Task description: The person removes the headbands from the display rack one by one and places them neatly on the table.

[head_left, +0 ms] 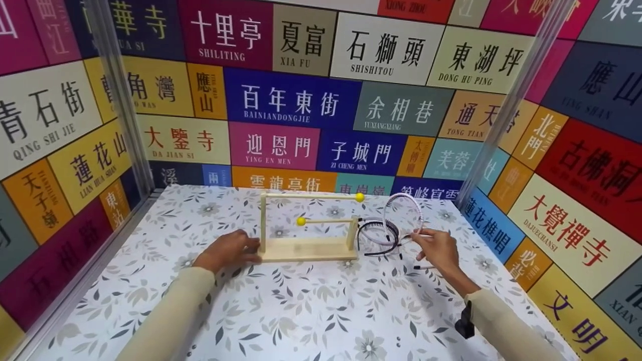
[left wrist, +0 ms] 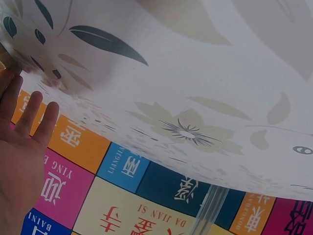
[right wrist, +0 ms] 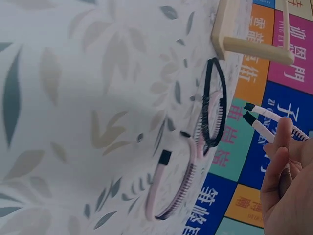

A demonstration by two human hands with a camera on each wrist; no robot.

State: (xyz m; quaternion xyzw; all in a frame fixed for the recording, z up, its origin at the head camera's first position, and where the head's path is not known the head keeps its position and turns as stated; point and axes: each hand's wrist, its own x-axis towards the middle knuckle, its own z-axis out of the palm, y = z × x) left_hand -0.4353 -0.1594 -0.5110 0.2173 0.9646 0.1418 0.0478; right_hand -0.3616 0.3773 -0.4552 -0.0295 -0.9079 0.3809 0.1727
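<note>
A pale wooden stand (head_left: 306,249) has two horizontal rods, each tipped with a yellow ball (head_left: 359,197). My left hand (head_left: 228,250) holds the left end of its base; in the left wrist view the outer fingers of this hand (left wrist: 22,156) are spread and straight. To the right of the stand, my right hand (head_left: 439,250) pinches a pale pink headband (head_left: 403,196) raised with its loop upward. Its black-tipped ends (right wrist: 250,117) stick out past my fingers in the right wrist view. Below it lie a black headband (right wrist: 207,98) and a pink toothed headband (right wrist: 155,191).
A white tabletop with a grey leaf and flower print (head_left: 301,311) lies under everything. Colourful sign-covered walls (head_left: 291,100) rise behind and on both sides, with clear corner strips (head_left: 511,95). The headbands on the table overlap close to the stand's right end.
</note>
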